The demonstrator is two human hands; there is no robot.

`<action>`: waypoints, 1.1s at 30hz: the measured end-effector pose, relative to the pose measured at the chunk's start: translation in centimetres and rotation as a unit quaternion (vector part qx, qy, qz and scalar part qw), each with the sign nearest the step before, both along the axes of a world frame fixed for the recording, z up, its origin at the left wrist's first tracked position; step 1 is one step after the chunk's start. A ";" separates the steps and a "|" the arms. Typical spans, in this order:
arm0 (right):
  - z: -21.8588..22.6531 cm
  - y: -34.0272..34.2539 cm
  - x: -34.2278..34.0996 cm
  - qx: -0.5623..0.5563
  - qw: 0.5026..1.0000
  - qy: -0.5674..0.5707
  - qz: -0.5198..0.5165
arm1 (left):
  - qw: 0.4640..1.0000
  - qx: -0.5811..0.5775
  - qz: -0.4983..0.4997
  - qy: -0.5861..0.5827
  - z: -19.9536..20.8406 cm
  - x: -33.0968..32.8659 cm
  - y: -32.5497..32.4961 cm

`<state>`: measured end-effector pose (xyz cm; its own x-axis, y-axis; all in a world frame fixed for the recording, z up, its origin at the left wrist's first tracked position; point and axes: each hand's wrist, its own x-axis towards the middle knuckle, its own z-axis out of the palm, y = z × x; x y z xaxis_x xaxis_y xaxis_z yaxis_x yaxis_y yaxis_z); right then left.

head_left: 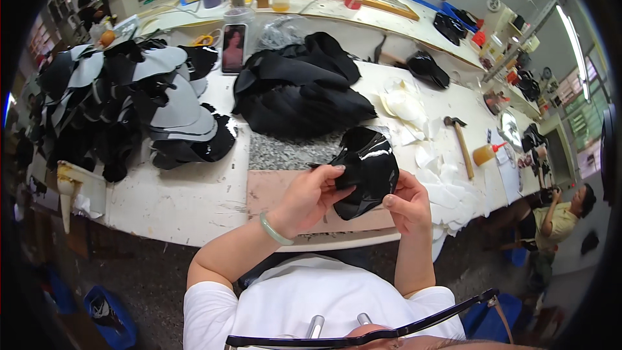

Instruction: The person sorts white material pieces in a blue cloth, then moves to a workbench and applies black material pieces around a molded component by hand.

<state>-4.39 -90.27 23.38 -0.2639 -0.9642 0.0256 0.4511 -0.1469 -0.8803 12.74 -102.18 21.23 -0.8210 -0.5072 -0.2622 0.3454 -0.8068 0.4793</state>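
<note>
A glossy black shoe upper (370, 172) is held up over the near edge of the table. My left hand (314, 198), with a pale green bangle at the wrist, pinches its left side. On the lower right edge, my right hand (408, 202) grips it between thumb and fingers. Under it lie a pinkish board (275, 191) and a speckled stone slab (285, 153). Just beyond the slab is a heap of matte black pieces (298, 84). Thin white pieces (447, 194) spread to the right of my right hand.
Stacked black and grey uppers (178, 107) cover the table's left. A phone (234, 48) stands behind them. To the right are a hammer (460, 146) and a glue bottle (487, 153). Bottles line the back shelf (311, 3). A person (562, 217) sits at far right.
</note>
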 end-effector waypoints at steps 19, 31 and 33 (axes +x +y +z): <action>-0.4 2.7 -2.6 0.045 0.989 0.130 -0.049 | 0.988 -0.070 -0.116 -0.071 0.7 -3.5 2.8; -0.4 2.0 -2.0 0.047 0.984 0.165 -0.056 | 0.990 -0.055 -0.112 -0.062 0.7 -2.7 2.5; -0.4 2.0 -1.8 0.048 0.984 0.160 -0.055 | 0.990 -0.056 -0.111 -0.062 0.9 -2.5 2.5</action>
